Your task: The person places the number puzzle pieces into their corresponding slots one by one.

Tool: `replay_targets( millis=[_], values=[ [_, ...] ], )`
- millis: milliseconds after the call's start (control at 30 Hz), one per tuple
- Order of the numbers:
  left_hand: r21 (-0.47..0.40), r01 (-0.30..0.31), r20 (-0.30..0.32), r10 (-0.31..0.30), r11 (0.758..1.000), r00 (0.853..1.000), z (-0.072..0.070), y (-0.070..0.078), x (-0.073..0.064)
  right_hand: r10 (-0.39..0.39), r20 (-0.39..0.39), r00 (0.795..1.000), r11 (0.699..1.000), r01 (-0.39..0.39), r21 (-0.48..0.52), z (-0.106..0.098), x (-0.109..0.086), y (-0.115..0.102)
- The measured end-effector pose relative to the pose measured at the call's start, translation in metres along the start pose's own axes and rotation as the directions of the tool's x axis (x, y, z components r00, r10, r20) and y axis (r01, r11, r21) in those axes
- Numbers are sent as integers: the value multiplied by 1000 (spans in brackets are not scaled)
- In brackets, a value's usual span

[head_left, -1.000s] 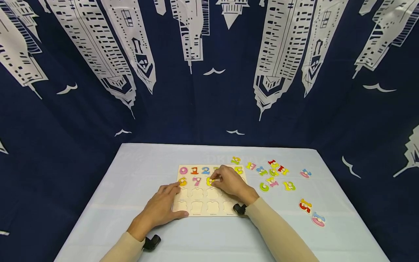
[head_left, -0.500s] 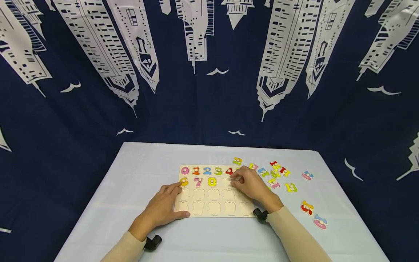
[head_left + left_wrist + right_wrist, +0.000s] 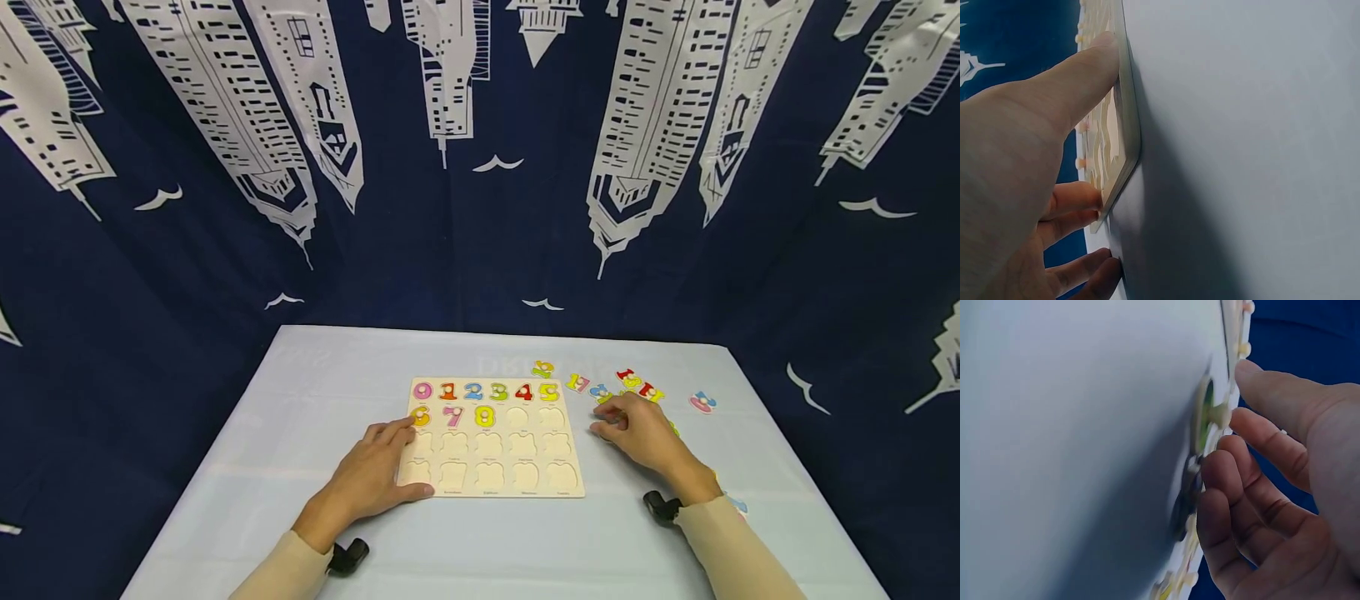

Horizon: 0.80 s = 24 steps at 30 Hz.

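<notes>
A wooden number puzzle board (image 3: 501, 432) lies at the table's middle. Coloured numerals fill its top row, and 6, 7 and 8 (image 3: 485, 417) sit in the second; the other recesses are bare. My left hand (image 3: 367, 471) rests at its near left corner, thumb (image 3: 1088, 69) on the front edge and fingers along the left side. To the board's right is my right hand (image 3: 645, 433), loosely bent over the loose pieces. Its wrist view shows thumb and index finger apart, the index tip right at the knob of a green puzzle piece (image 3: 1204, 412). The head view hides that piece.
Several loose number pieces lie behind my right hand, among them a blue one (image 3: 599, 392) and a red one (image 3: 651, 392). A yellow 2-shaped piece (image 3: 543, 368) lies past the board's far edge, and a pink-and-blue 10 (image 3: 702, 402) farther right. A dark blue printed cloth (image 3: 450, 250) hangs behind the white table (image 3: 345, 367).
My right hand has moved from the 8, across the board, to the loose pieces on the right. The 8 stays in its recess. My left hand has kept its place.
</notes>
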<state>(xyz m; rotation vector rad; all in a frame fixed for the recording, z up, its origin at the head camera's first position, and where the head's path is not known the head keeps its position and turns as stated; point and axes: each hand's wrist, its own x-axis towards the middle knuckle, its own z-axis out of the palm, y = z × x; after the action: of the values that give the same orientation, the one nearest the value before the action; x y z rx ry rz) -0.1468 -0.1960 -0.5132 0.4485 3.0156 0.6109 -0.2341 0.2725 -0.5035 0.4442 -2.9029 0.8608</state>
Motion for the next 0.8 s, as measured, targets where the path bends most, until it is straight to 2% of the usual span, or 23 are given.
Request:
replay_targets(
  millis=[233,633,800],
  values=[
    [-2,6,6,-6,1000,1000,-2,2,0,43,55,998,998,-45,40,-2,-6,9],
    [2,14,11,-14,1000,1000,-1,2,-1,-33,65,997,998,28,64,-1,-5,10],
    [2,18,16,-18,1000,1000,-2,3,-1,-12,30,999,998,10,63,0,-4,11]
  ],
)
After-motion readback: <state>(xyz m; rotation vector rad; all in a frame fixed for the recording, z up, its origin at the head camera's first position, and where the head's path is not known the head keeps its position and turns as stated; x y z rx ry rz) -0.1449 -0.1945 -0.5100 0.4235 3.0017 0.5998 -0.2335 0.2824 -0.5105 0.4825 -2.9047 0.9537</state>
